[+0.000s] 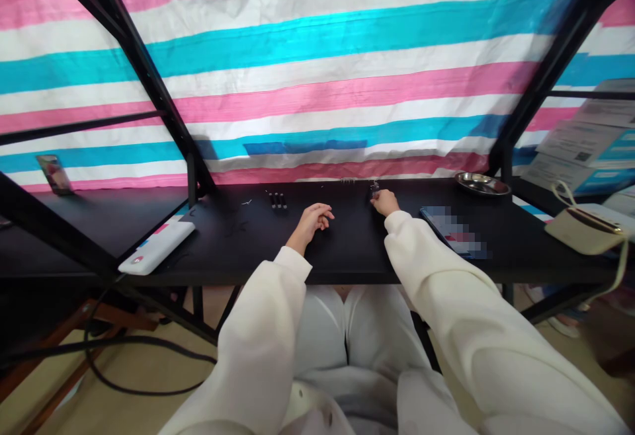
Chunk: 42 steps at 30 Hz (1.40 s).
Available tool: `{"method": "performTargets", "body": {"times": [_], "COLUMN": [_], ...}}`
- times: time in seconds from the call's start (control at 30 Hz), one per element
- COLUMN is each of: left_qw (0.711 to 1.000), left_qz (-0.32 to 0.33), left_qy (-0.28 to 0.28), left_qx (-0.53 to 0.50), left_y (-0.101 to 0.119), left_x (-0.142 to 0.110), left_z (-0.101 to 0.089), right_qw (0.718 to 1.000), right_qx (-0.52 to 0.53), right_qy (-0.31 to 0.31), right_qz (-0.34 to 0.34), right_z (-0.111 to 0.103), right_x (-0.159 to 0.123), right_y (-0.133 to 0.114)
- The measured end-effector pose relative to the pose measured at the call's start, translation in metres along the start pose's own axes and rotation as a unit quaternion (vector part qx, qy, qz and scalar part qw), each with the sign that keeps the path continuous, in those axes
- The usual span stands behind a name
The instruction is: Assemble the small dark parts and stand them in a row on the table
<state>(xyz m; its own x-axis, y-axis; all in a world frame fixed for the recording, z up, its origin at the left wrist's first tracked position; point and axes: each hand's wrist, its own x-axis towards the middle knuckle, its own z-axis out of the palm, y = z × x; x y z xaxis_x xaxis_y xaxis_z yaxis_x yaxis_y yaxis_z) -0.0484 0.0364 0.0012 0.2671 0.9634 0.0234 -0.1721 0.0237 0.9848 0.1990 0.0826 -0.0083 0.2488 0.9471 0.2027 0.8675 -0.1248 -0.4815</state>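
Note:
My right hand (385, 202) reaches to the far part of the black table (347, 250). Its fingers are pinched together at a small dark piece, too small to identify, beside a little cluster of silvery bits (375, 184). To the left, my left hand (314, 221) hovers low over the tabletop, fingers loosely bent and apart, with nothing visible in them. Left of that hand stand a few short black cylinders (278, 201) with light ends, in a row. A line of tiny metal pieces (347, 181) lies along the back edge.
A shiny metal dish (482, 184) sits at the back right, with a phone (452, 231) nearer me. A long white case (157, 248) lies at the left. Black frame posts (149, 84) flank the table before a striped sheet (337, 58). Beyond the right end is a cream bag (585, 229).

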Motion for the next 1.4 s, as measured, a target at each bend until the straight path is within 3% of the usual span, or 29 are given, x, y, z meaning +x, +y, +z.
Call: {"method": "performTargets", "body": {"times": [0.43, 0.77, 0.83, 0.9, 1.0, 1.1, 1.27, 1.4], "left_qw": [1.0, 1.0, 0.999, 0.992, 0.961, 0.933, 0.924, 0.932], "left_qz": [0.0, 0.008, 0.021, 0.05, 0.103, 0.138, 0.135, 0.126], "left_qy": [-0.003, 0.005, 0.039, 0.116, 0.255, 0.332, 0.354, 0.331], "left_qx": [0.0, -0.006, -0.012, -0.016, -0.017, -0.022, -0.043, -0.071], "left_y": [-0.003, 0.0, 0.001, 0.001, 0.002, 0.002, 0.001, -0.004], "left_x": [0.002, -0.001, -0.001, 0.0, 0.002, 0.005, 0.01, 0.018], "left_z": [-0.002, 0.0, 0.0, -0.002, -0.006, -0.01, -0.017, -0.024], "right_qw": [0.998, 0.998, 0.998, 0.998, 0.997, 0.996, 0.984, 0.972], "right_qx": [0.029, 0.02, 0.015, 0.007, 0.014, 0.067, 0.155, 0.19], "right_qy": [0.04, 0.003, -0.007, -0.003, 0.023, 0.039, 0.077, 0.087], "right_qz": [0.044, 0.054, 0.056, 0.064, 0.069, 0.047, -0.041, -0.105], "right_z": [-0.007, -0.012, -0.014, -0.017, -0.022, -0.024, -0.014, 0.002], "right_x": [-0.007, -0.008, -0.01, -0.014, -0.026, -0.042, -0.062, -0.07], "right_y": [0.009, 0.007, 0.006, 0.003, -0.008, -0.026, -0.054, -0.054]}}
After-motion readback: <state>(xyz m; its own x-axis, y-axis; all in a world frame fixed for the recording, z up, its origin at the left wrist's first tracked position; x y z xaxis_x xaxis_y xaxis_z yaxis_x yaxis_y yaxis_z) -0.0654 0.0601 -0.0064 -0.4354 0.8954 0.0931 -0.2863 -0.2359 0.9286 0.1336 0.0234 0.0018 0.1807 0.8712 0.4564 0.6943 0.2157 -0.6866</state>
